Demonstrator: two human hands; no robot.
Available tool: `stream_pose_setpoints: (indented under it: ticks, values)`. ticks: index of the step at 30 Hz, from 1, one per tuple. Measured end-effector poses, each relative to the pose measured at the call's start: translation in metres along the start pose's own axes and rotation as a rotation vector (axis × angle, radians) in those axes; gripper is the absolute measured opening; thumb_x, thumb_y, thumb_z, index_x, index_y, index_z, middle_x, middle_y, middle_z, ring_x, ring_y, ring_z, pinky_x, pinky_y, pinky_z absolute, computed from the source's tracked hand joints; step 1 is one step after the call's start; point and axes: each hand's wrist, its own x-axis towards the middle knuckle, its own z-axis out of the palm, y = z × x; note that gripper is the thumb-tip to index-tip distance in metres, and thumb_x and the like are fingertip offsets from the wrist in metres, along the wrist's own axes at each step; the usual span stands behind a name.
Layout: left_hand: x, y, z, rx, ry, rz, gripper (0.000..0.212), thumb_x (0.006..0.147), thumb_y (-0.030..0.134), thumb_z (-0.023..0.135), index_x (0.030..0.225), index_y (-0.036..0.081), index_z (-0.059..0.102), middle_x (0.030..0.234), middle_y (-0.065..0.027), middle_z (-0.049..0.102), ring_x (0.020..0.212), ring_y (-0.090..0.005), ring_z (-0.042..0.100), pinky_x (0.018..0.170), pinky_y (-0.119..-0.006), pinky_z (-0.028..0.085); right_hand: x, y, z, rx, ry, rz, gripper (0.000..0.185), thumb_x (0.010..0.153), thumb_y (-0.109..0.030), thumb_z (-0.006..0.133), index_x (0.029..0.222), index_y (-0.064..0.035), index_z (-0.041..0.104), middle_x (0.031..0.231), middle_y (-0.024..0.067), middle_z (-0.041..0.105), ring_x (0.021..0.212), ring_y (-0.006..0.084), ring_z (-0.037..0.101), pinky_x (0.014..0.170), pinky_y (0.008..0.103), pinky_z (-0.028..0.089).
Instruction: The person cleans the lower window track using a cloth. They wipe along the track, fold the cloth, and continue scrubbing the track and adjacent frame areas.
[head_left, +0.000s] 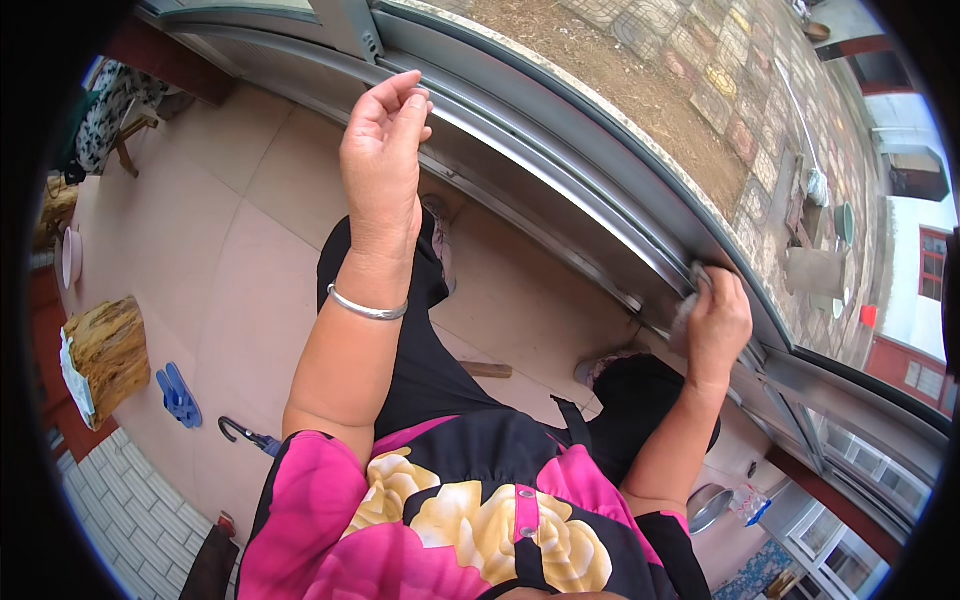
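A long metal window track (555, 180) runs diagonally before me, along the bottom of a window frame. My left hand (384, 142) is raised over the track's upper left part, its fingers curled loosely with nothing seen in them; a silver bangle circles that wrist. Farther right, my right hand (716, 315) pinches a greyish cloth (684, 319) against the track. Part of the cloth is hidden behind the fingers.
Beyond the glass lies a paved yard (720, 90) with a green bucket (844, 223). On the tiled floor (247, 247) are a wooden stump (112, 352), blue slippers (178, 396), an umbrella (251, 436), a wood strip (486, 370) and a metal basin (709, 508).
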Motion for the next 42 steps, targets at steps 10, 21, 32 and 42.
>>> stream_pose_setpoints:
  ticks: [10, 21, 32, 42]
  values:
    - [-0.008, 0.002, 0.002, 0.033, -0.079, 0.03, 0.023, 0.097, 0.009, 0.059, 0.119, 0.002, 0.063, 0.104, -0.0052, 0.066, 0.097, -0.0106, 0.061, 0.081, -0.023, 0.048, 0.079, -0.133, 0.044, -0.028, -0.073, -0.417, 0.01, 0.075, -0.002, 0.058, 0.082, -0.0086, 0.058, 0.081, 0.0088, 0.061, 0.076, 0.0269, 0.063, 0.07, 0.0362, 0.052]
    - [0.013, -0.012, -0.001, 0.031, -0.024, 0.028, 0.022, 0.096, 0.007, 0.059, 0.117, 0.001, 0.062, 0.101, -0.0052, 0.066, 0.092, -0.0102, 0.062, 0.077, -0.023, 0.049, 0.129, -0.241, 0.099, 0.23, 0.143, -0.519, 0.012, 0.077, -0.022, 0.067, 0.084, -0.0124, 0.065, 0.083, 0.0047, 0.064, 0.078, 0.021, 0.067, 0.064, 0.0334, 0.053]
    - [0.023, -0.012, -0.012, 0.077, -0.013, 0.025, 0.024, 0.095, 0.007, 0.062, 0.118, 0.0, 0.062, 0.102, -0.004, 0.066, 0.092, -0.0093, 0.063, 0.074, -0.021, 0.05, 0.027, -0.06, -0.012, 0.62, -0.05, -0.189, 0.019, 0.081, 0.003, 0.068, 0.098, -0.0027, 0.062, 0.088, 0.013, 0.063, 0.078, 0.0321, 0.064, 0.069, 0.0372, 0.051]
    - [0.008, -0.025, 0.003, 0.138, -0.138, -0.073, 0.026, 0.097, 0.009, 0.06, 0.122, 0.002, 0.063, 0.109, -0.0066, 0.067, 0.099, -0.0132, 0.063, 0.081, -0.024, 0.051, -0.021, 0.099, -0.062, 0.216, -0.351, 0.143, 0.011, 0.082, -0.004, 0.069, 0.091, -0.0017, 0.065, 0.083, 0.0139, 0.059, 0.076, 0.0328, 0.061, 0.071, 0.0375, 0.049]
